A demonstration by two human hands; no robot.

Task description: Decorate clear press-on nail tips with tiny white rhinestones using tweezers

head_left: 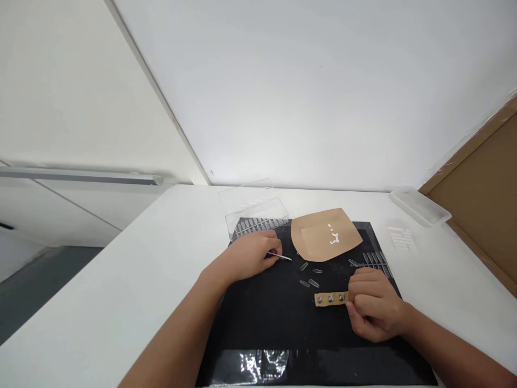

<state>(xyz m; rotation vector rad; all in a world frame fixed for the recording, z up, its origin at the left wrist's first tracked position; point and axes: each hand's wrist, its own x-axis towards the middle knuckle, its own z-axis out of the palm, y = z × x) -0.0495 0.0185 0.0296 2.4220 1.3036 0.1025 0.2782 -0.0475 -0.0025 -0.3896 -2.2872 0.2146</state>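
Note:
My left hand (255,253) is closed round a slim silvery metal tool (285,257), its tip pointing right over the black mat (266,312); the kind of tool cannot be made out. In my right hand (374,304), bent fingers pinch the right end of a tan strip (329,299) with several shiny metal studs along it. Its held end is hidden by the fingers. Several loose clear nail tips (314,282) lie between the hands. Just beyond my right hand is a comb-like rack of clear nail tips (375,260).
A tan sheet (323,242) bearing small white pieces (334,237) lies at the mat's far edge. Left of it stands a clear lidded box (258,218) with nail tips. A translucent tray (420,206) and a sheet of small tabs (402,238) are at right, near a brown board (484,199).

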